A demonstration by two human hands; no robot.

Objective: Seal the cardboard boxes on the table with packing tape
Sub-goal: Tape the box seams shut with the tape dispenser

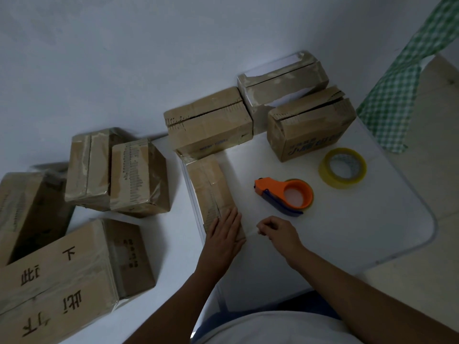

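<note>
Left hand (pixel 227 228) pressed flat on narrow box (pixel 213 192), right hand (pixel 278 230) just beside box pinching clear tape strip (pixel 250 234), orange dispenser (pixel 285 196) beyond on worktop (pixel 360 219).

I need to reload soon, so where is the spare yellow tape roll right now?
In the head view the yellow tape roll lies flat on the white table, right of centre, just in front of a cardboard box and beyond the orange tape dispenser.

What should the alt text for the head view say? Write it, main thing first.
A left hand presses flat on a long box at the table edge while the right hand pinches a clear tape strip beside it. An orange dispenser, a yellow roll and three more boxes sit behind; other boxes lie on the floor.
</note>
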